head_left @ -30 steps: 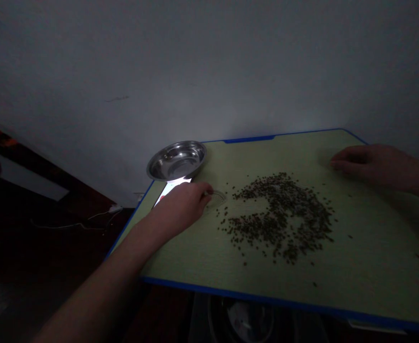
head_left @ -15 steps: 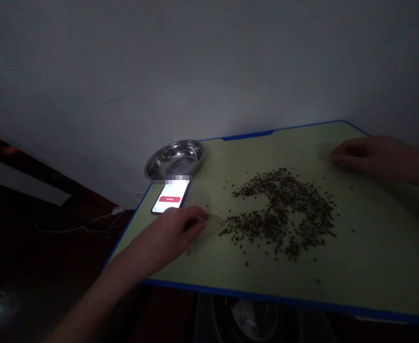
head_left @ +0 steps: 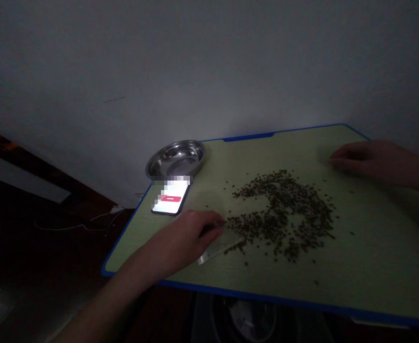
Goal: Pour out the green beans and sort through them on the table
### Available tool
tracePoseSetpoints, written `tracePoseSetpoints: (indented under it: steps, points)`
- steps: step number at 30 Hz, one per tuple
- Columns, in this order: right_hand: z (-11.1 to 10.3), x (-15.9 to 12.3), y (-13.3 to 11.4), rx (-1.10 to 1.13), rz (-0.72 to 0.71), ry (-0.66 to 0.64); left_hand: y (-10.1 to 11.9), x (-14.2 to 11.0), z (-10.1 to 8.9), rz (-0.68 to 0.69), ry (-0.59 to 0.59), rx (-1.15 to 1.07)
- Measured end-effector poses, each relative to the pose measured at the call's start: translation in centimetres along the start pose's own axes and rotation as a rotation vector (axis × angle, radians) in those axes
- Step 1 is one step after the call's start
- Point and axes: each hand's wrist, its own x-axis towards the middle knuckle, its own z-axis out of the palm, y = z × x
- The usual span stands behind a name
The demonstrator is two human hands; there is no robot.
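Observation:
A spread of small dark green beans (head_left: 284, 212) lies on a pale green table (head_left: 355, 267) with a blue edge. My left hand (head_left: 188, 238) is closed on a clear plastic protractor (head_left: 221, 244), whose edge touches the left side of the beans. Palm down and fingers together, my right hand (head_left: 373, 159) rests flat on the table at the far right, beyond the beans. It holds nothing.
A shiny steel dish (head_left: 176, 158) sits at the table's back left corner. A lit phone (head_left: 170, 198) lies just in front of it. A white wall rises behind the table. The floor to the left is dark, with a cable on it.
My left hand has drawn back from the phone and slid the protractor nearer and to the right, up against the beans. The phone's screen is uncovered now. My right hand has stayed put.

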Motion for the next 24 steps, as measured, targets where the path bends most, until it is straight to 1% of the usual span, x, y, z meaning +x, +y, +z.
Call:
tracePoseSetpoints:
  steps: [5, 10, 14, 24]
  points:
    - [0.1, 0.0, 0.3, -0.006, -0.002, 0.004, 0.3, 0.1, 0.2, 0.002, -0.005, 0.006]
    - [0.0, -0.1, 0.0, -0.015, 0.033, -0.015, 0.0, -0.5, 0.1, -0.014, -0.03, 0.005]
    - [-0.1, -0.1, -0.2, -0.02, 0.028, -0.029, -0.1, -0.7, 0.2, -0.004, -0.041, -0.009]
    - [0.0, -0.1, -0.4, -0.026, 0.039, -0.039, 1.0, 0.1, 0.7, 0.014, -0.069, -0.014]
